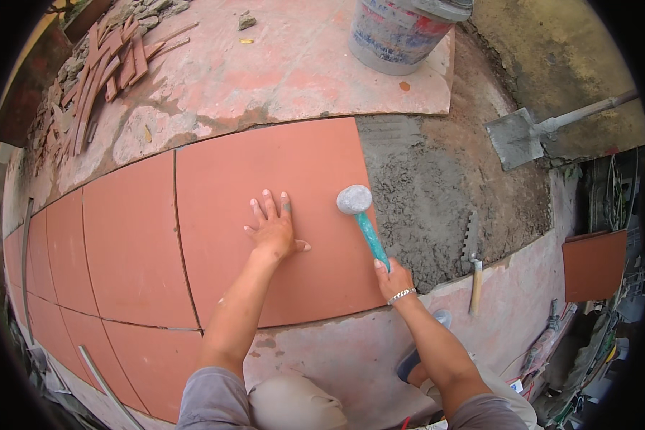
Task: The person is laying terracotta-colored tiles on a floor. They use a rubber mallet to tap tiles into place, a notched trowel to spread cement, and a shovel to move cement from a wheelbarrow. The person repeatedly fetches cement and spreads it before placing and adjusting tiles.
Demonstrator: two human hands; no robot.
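Now left hand flat on tile — right hand gripping mallet

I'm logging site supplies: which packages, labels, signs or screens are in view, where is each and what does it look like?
Bucket: top centre, on the pink slab beyond the red tile; round, grey, with a printed label band in white, red and blue.
No signs or screens show.
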